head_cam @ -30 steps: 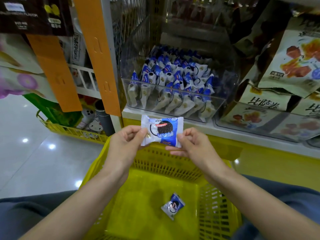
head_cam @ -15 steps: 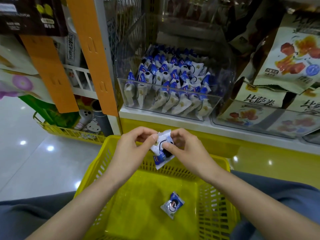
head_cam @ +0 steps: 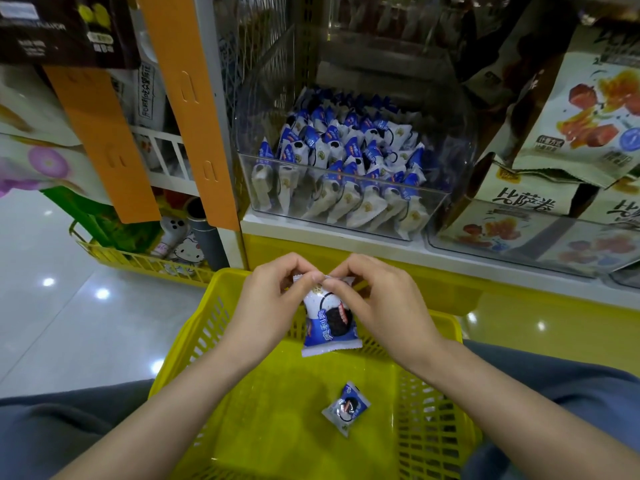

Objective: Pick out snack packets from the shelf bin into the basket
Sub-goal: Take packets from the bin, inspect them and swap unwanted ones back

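Observation:
A blue-and-white snack packet (head_cam: 329,323) hangs upright over the yellow basket (head_cam: 187,344). My left hand (head_cam: 270,299) and my right hand (head_cam: 377,306) both pinch its top edge, fingertips meeting. A second packet of the same kind (head_cam: 346,407) lies on the basket floor. Above, on the shelf, a clear plastic bin (head_cam: 346,223) holds several more of these packets (head_cam: 346,161).
Large snack bags (head_cam: 585,112) and another clear bin (head_cam: 533,244) fill the shelf to the right. An orange shelf post (head_cam: 187,98) stands at the left. A second yellow basket with toys (head_cam: 145,261) sits on the shiny floor at the left.
The packet went from held flat and wide between both hands to hanging by its top edge. Both hands came together and dropped lower over the basket.

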A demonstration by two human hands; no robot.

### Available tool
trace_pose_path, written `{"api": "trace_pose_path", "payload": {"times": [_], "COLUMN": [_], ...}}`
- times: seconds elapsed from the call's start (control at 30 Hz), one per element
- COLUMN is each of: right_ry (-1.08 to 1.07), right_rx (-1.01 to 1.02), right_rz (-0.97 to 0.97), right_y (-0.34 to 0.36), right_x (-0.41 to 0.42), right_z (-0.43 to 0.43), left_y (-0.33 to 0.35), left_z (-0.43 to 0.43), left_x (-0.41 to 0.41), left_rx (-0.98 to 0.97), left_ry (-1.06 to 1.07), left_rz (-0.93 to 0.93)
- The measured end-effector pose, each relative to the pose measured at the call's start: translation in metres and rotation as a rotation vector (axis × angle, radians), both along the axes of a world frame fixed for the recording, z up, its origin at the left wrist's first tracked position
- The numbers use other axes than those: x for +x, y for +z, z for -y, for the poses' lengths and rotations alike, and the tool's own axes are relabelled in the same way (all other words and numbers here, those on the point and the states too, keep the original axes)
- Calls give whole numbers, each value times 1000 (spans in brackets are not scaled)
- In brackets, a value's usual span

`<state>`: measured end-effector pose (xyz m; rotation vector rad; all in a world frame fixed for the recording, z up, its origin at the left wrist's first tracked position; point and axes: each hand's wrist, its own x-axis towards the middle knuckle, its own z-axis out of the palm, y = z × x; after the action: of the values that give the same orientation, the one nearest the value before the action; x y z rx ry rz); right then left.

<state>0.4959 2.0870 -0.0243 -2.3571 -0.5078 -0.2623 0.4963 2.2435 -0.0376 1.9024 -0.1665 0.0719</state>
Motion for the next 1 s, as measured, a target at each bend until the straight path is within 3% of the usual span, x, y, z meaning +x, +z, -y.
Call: {"api": "trace_pose_path", "payload": {"times": [0.1,0.23,0.33,0.4,0.47,0.53,0.63,0.7,0.77,0.9,1.0], "right_ry": [-51,-126,-130,-51,66,156,204,133,-3,-85,-64], "right_rx": [-47,183,285,225,97,-59,-207,-109,117,603,783], "right_rz": [106,41,25,65,134,211,229,114,-85,-672,-794], "right_y": [6,15,18,16,11,7,4,4,6,11,12], "right_x": [0,10,12,7,2,-2,-4,-6,-3,6,5], "right_z": [3,12,16,16,13,10,8,5,3,4,3], "left_y": [2,0,1,3,4,6,7,7,8,8,1], "left_z": [2,0,2,6,5,4,4,4,4,7,10], "left_x": [0,0,-1,-1,1,1,-1,0,1,-2,-4], "left_rx": [-57,-75,-181,-436,-630,-727,-637,-565,-520,-458,-209], "left_ry": [29,157,71,0,-40,-55,29,117,135,-13,38], "left_rz": [-6,-28,-218,-476,-609,-579,-464,-418,-388,-386,-212]}}
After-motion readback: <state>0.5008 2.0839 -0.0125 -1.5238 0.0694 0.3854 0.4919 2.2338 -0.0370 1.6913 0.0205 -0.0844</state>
